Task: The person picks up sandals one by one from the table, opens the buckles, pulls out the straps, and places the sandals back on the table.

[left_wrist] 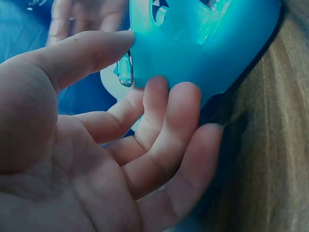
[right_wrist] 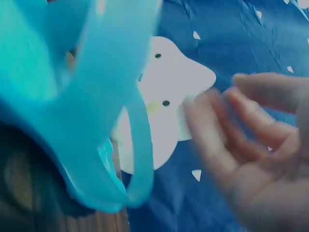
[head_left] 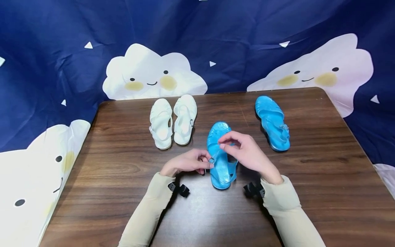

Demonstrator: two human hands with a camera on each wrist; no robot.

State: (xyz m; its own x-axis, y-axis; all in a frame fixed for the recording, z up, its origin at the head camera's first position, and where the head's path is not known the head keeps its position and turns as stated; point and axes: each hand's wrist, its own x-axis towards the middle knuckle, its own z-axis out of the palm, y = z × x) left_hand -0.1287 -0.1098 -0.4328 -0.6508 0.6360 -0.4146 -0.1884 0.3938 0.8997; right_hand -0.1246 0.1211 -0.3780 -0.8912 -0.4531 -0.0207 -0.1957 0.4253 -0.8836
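A blue jelly sandal (head_left: 222, 171) lies toe away in the middle of the table, between the two hands. My left hand (head_left: 192, 161) pinches it at its left side, by the small metal buckle (left_wrist: 126, 72). In the left wrist view the thumb presses beside the buckle, and the other fingers curl in along the sandal's side. Above the sandal's right side hovers my right hand (head_left: 245, 149), thumb and fingers loosely bent. It is blurred in the right wrist view, its fingers apart from the looped heel strap (right_wrist: 141, 150) and no object showing in them.
A second blue sandal (head_left: 273, 125) rests farther back on the right. Two white sandals (head_left: 161, 125) stand side by side at the back left. They are on a dark wooden table (head_left: 123, 161), with a blue cloud-print cloth (head_left: 234, 41) behind it.
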